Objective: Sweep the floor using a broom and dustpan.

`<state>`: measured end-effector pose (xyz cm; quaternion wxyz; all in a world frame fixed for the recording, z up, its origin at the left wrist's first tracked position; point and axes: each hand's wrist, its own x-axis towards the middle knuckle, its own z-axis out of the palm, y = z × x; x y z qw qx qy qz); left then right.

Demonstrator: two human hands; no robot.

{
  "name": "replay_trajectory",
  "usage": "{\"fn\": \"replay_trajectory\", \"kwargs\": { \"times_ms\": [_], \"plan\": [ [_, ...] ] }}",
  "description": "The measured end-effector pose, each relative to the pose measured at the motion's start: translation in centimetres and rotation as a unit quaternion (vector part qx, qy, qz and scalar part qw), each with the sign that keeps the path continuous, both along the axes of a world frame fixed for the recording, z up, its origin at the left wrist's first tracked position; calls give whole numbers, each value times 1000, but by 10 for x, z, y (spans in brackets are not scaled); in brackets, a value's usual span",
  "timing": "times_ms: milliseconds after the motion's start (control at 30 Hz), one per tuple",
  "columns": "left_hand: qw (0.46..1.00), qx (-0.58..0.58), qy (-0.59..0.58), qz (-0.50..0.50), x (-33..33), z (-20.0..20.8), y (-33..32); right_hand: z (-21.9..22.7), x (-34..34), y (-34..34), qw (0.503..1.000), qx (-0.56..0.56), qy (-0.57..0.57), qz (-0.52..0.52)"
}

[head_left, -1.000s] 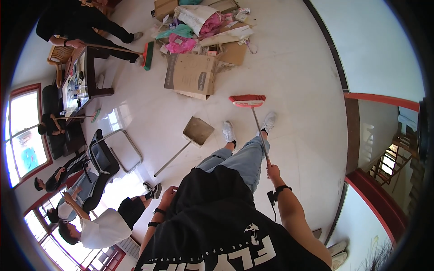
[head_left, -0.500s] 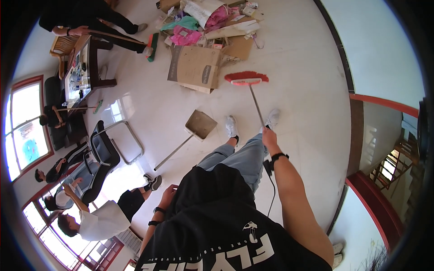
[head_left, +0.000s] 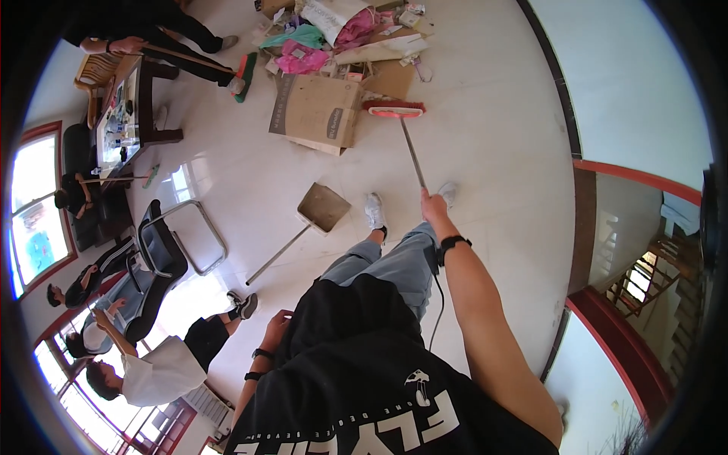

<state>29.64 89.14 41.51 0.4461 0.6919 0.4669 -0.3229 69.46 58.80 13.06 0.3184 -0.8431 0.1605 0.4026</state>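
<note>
My right hand (head_left: 433, 208) is wrapped round the grey handle of a push broom (head_left: 411, 155). Its white and red head with red bristles lies on the floor at the right side of a flattened cardboard box (head_left: 315, 110). Behind that box is a heap of rubbish (head_left: 341, 34) with pink and teal bags, a white sack and cardboard pieces. My left hand (head_left: 279, 324) hangs at my side against the black shirt, holding nothing I can see. Its fingers look loose and partly apart. A long-handled dustpan (head_left: 324, 207) stands left of my feet.
At the far left, a person holds a green and red broom (head_left: 244, 77) beside a dark table (head_left: 161, 136). A black chair (head_left: 162, 250) with a metal frame stands left. Several people are near the windows, one in a white shirt (head_left: 163, 371). A wall with dark skirting (head_left: 565, 114) runs along the right.
The broom head has moved left and slightly farther, up to the box's side, with my right hand moving along. The whole view has shifted a little. My left hand stays by my side.
</note>
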Motion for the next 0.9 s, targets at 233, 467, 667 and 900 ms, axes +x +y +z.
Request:
{"fn": "replay_trajectory", "kwargs": {
  "times_ms": [233, 467, 667, 900],
  "plan": [
    [1000, -8, 16, 0, 10, -3, 7, -10, -110, -79, 1000, -8, -2, 29],
    [1000, -19, 5, 9, 8, -5, 20, -29, -188, -148, 999, -26, 30, 22],
    [999, -29, 4, 19, 4, -9, 24, 36, -111, -56, 988, -42, -40, 141],
    [999, -20, 23, 38, -8, -4, 15, 30, -44, -7, 975, -91, -55, 196]
  ]
}}
